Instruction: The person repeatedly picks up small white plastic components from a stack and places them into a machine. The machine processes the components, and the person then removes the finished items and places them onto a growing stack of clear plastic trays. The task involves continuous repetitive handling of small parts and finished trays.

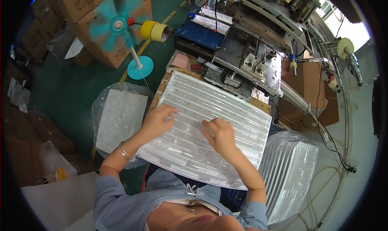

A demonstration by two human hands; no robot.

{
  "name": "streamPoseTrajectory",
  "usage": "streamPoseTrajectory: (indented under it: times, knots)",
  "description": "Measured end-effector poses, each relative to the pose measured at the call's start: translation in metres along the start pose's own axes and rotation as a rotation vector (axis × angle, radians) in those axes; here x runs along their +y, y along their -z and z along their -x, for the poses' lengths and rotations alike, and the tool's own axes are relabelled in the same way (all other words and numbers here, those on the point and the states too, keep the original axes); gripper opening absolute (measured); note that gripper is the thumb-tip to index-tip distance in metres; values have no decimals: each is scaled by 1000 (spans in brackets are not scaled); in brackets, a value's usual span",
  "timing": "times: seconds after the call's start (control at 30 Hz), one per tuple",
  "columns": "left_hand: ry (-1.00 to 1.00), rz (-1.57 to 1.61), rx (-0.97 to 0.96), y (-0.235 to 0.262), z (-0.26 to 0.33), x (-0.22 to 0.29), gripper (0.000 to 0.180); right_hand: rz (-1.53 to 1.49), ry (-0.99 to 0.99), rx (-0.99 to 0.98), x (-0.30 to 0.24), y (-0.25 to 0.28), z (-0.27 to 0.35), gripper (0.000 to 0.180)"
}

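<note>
A wide white plastic tray [198,154] with long parallel ribs lies tilted before me, over the edge of a wooden bench. Small dark specks dot its channels in rows. My left hand [160,118] is over the tray's left side, its fingers curved, with a gap between thumb and fingertips and nothing visible between them. Over the middle, my right hand [220,135] has its fingers bent and drawn together, slightly blurred. Whatever its fingertips may hold is too small to make out.
A metal press machine [258,37] stands beyond the tray. More ribbed trays [289,174] are stacked in plastic at right. A wrapped white stack [121,118] is at left, near a turquoise fan [140,67] and cardboard boxes [87,9]. Cables and hoses hang along the right wall.
</note>
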State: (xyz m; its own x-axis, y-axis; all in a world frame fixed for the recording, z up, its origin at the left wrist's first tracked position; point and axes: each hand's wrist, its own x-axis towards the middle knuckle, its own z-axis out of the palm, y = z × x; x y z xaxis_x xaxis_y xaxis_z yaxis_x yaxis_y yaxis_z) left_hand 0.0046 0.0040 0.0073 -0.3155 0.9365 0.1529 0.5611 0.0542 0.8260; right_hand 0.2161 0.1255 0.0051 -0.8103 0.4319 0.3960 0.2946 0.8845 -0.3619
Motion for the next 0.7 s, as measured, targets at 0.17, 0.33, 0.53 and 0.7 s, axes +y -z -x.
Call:
streamPoseTrajectory:
  times: [0.17, 0.33, 0.53, 0.7]
  knots:
    - [-540, -567, -67, -31, -5, -18, 6, 81, 40, -127, -31, -29, 15, 25]
    - [-558, -721, -251, -32, -7, -21, 12, 131, 49, -158, -30, -44, 22, 26]
    - [-469, -760, -229, -32, 2, -24, 17, -380, -104, -123, -19, -5, 22, 22]
    - [-357, -517, -259, -18, -14, -3, 25, -423, -420, 221, 45, 33, 17, 20]
